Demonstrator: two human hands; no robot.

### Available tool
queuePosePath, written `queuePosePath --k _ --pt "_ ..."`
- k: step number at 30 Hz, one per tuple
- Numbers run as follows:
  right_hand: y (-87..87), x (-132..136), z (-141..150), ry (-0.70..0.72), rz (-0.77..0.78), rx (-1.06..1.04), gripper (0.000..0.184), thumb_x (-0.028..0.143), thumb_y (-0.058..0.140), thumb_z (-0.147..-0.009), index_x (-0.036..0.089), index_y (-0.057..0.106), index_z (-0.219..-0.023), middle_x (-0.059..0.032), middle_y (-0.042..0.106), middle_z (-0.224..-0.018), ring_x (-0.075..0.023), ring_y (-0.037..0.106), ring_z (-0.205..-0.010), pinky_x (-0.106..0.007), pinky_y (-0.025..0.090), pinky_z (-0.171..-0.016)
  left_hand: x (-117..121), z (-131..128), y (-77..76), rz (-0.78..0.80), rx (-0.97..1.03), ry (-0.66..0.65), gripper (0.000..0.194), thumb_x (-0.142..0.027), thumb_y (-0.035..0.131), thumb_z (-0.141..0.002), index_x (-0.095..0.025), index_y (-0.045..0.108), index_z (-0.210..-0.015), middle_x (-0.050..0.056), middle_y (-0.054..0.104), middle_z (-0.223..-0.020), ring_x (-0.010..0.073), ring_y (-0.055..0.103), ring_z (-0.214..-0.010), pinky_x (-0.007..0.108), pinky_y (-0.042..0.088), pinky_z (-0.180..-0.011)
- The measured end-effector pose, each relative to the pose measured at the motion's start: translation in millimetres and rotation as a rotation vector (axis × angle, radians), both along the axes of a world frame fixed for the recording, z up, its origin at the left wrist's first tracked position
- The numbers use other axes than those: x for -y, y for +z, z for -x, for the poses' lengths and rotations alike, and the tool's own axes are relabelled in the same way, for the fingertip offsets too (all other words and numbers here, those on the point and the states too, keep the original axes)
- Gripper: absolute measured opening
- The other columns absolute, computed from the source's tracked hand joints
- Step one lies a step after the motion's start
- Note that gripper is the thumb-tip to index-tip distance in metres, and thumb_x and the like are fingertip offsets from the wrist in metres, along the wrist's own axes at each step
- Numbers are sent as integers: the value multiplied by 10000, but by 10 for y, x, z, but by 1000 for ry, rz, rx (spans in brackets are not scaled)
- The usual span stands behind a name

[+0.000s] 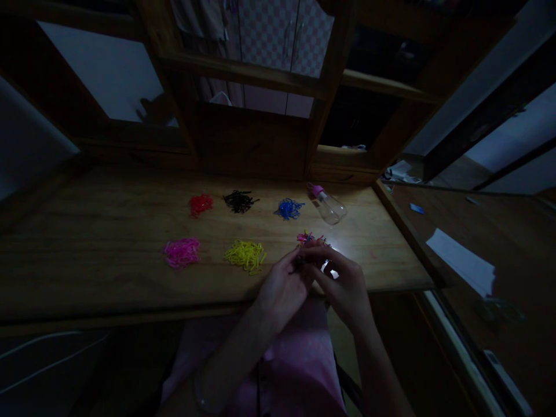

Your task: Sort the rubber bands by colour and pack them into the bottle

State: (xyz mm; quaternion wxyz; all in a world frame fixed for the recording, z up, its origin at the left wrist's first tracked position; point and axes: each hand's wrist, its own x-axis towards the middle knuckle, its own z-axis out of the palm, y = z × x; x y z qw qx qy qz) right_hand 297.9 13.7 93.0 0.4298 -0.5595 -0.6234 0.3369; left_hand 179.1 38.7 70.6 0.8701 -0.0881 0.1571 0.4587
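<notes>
My left hand [284, 289] is turned palm up near the table's front edge, its fingers curled and partly hidden. Over it, my right hand [345, 281] has thumb and forefinger pinched together at the left palm. Something small and dark lies between the two hands, too dim to name. Just beyond the fingers is a mixed-colour pile of rubber bands [306, 236], partly covered by the hands. To the left lie sorted piles: yellow rubber bands [245, 255], pink rubber bands [182, 252], red rubber bands [200, 204], black rubber bands [240, 201] and blue rubber bands [289, 208].
A clear bottle [332, 209] with a pink cap lies on its side at the back right of the wooden table [108, 231]. A wooden frame with shelves rises behind. On a brown surface to the right rests white paper [460, 260].
</notes>
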Motion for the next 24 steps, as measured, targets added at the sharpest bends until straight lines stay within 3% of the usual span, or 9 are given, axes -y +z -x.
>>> queuePosePath --k 4,10,15,24 --pt "34 64 -23 -15 -116 110 341 92 580 -801 274 683 -1071 -41 687 -1076 -196 632 -900 -263 481 -622 -5 16 18 0 29 0 295 -129 386 -977 -62 672 -1009 132 701 -1009 162 690 -935 223 581 -802" --pt "38 44 -25 -26 -267 185 208 117 607 -846 267 710 -946 -50 667 -1057 -212 627 -978 -338 527 -788 9 20 20 53 17 9 285 -138 395 -980 -53 664 -1022 140 704 -986 150 699 -850 215 593 -747" --pt "15 36 7 -32 -346 289 285 137 556 -906 296 709 -1086 -71 627 -1150 -210 603 -1065 -384 528 -896 -6 -4 -12 56 36 9 276 -138 400 -978 -59 635 -1101 135 692 -1020 133 694 -878 197 582 -789" --pt "55 70 -23 40 -327 502 380 152 547 -905 315 638 -1236 -90 509 -1322 -255 561 -1137 -404 540 -866 20 -11 26 83 -62 11 283 -132 404 -965 -68 643 -1102 115 698 -937 133 696 -827 209 580 -801"
